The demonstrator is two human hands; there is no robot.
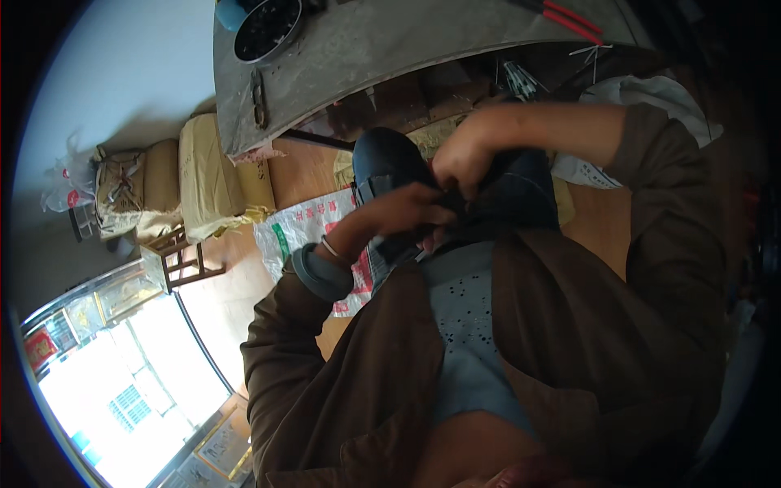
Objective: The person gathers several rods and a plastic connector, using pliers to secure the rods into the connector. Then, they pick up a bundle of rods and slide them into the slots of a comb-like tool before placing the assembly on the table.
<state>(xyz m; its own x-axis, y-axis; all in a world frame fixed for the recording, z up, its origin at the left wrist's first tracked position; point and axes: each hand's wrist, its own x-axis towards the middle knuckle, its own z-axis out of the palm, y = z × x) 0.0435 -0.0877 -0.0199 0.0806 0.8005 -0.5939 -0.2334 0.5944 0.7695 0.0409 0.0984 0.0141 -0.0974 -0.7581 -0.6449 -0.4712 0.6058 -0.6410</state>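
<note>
Over my lap, both hands work close together above my dark jeans (pixel 382 159). My left hand (pixel 416 210), with a pale band at the wrist, reaches in from the left; its fingers are bent inward and partly blurred. My right hand (pixel 468 161) is curled into a fist just beyond it and to the right, knuckles up. A bit of red shows at the right fist's edge, too small to name. Something dark lies between the hands, hard to tell from the dark cloth beneath. What the fingers hold is hidden.
Ahead stands a grey worktable (pixel 342 61) with a metal bowl (pixel 268 31) of black pieces, a dark hand tool (pixel 259 99) and a red-handled tool (pixel 572 22). Wrapped bales (pixel 210 167) and a wooden stool (pixel 181 259) stand left; a printed plastic sack (pixel 305 224) covers some floor.
</note>
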